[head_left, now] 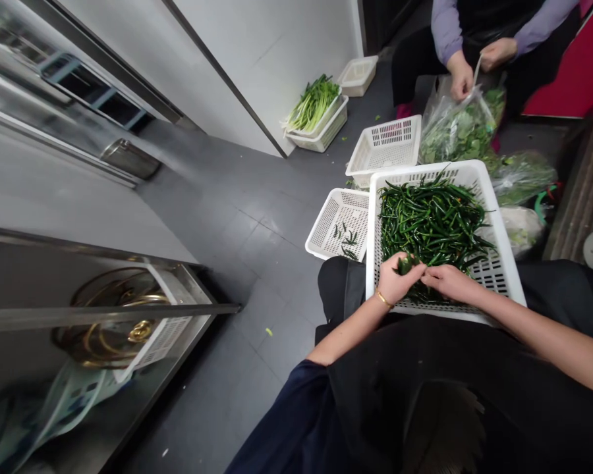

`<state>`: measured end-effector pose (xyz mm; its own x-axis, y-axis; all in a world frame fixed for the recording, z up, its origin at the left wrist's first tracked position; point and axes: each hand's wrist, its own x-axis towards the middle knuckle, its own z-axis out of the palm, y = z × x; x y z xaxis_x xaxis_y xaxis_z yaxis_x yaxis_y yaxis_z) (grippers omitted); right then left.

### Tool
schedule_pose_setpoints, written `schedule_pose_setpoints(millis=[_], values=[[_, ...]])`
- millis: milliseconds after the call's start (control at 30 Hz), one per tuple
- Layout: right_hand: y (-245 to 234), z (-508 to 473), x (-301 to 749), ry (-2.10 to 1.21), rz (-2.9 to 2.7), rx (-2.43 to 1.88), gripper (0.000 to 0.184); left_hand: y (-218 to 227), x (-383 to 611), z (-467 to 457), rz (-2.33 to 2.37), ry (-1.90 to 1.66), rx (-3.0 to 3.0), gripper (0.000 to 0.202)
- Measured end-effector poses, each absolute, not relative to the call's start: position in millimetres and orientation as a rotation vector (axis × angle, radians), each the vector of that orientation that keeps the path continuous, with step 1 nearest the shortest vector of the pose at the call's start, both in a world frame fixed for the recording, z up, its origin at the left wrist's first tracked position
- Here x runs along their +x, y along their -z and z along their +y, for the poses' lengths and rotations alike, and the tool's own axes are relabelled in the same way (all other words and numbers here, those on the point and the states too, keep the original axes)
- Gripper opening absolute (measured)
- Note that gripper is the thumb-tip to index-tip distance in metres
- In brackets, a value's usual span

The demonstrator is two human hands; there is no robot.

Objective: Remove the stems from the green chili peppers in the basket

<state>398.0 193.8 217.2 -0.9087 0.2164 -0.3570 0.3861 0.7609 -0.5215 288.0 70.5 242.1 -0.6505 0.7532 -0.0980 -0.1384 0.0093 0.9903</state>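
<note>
A large white plastic basket (501, 230) rests on my lap, heaped with long, thin green chili peppers (432, 214). Over its near edge, my left hand (395, 280) is closed around a small bunch of green chili peppers (406, 264); a gold bracelet circles that wrist. My right hand (449, 282) meets the left fingertips in a pinch, and what lies between its fingers is too small to make out. To the left of the large basket stands a smaller white basket (321, 234) with several chili peppers (348, 240) on its bottom.
Opposite me a person's hands (462, 72) hold the top of a clear bag of leafy greens (457, 131). Another white basket (385, 141) stands before that person. Green onions (316, 102) fill a basket by the wall. A metal shelf (197, 309) is at left on the grey tile floor (257, 283).
</note>
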Motion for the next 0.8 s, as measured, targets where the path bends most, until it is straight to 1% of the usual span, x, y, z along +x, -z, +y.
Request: schedule_pose_setpoints(millis=[67,133,233,300,367,433,467,500,567,667,733,800], values=[[-210,190,389,0.682,2.679,0.494,0.034,-241,278,71,1.578,-1.803,0.42,0.021],[-200,183,380,0.527,2.673,0.477,0.035,-236,269,72,1.486,-1.841,0.176,0.019],[-192,179,370,0.542,2.672,0.459,0.031,-227,263,72,1.425,-1.803,0.048,0.016],[-196,187,369,0.757,2.673,0.509,0.031,-223,265,71,1.43,-1.735,0.079,0.016],[-208,197,372,1.161,2.606,0.643,0.035,-221,269,71,1.418,-1.654,0.122,0.018],[-223,205,375,1.554,2.495,0.752,0.038,-222,275,72,1.335,-1.576,0.192,0.024],[-230,207,376,1.635,2.492,0.773,0.038,-223,278,74,1.275,-1.54,0.24,0.028],[-237,208,377,1.631,2.553,0.773,0.038,-224,281,75,1.22,-1.508,0.286,0.031],[-243,207,376,1.406,2.825,0.719,0.037,-227,285,77,1.166,-1.477,0.34,0.033],[-240,212,377,0.854,3.171,0.595,0.038,-236,276,75,1.27,-1.531,0.362,0.025],[-234,218,380,0.562,3.149,0.612,0.038,-244,252,70,1.436,-1.602,0.412,0.021],[-226,221,384,0.37,3.0,0.614,0.037,-253,214,64,1.693,-1.657,0.47,0.018]])
